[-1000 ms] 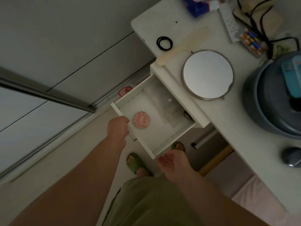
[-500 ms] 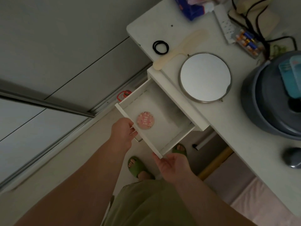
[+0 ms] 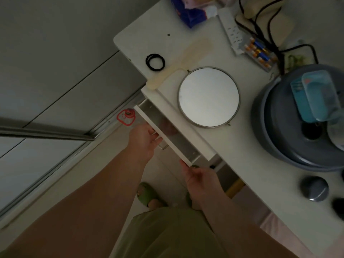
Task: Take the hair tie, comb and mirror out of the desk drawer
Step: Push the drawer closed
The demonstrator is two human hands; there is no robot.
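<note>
Since the earlier frame the drawer [image 3: 168, 135] has slid most of the way back under the desk [image 3: 232, 164], so only a narrow strip of its inside shows and the pink round thing that lay in it is mostly hidden.

Going from left to right: the left hand [image 3: 144, 141] is at the drawer front, its grip closed around the metal handle [image 3: 162, 147], pushing or steadying. Above it on the desk lies the hair tie [image 3: 155, 61], a black loop near the desk's left edge. Just beside it runs the comb [image 3: 179, 65], pale and long, its handle end reaching the desk's front edge. Next comes the mirror [image 3: 208, 96], round, lying flat and face up, its rim close to the comb. The right hand [image 3: 200, 178] sits at the drawer's near corner, its grip half curled with fingertips touching the front panel and holding nothing.

All three wanted things are already out on the desk, so the taking-out looks done and the step in hand is shutting the drawer. The next move calls for an even push from both hands until the front sits flush, with fingers clear of the gap.
</note>
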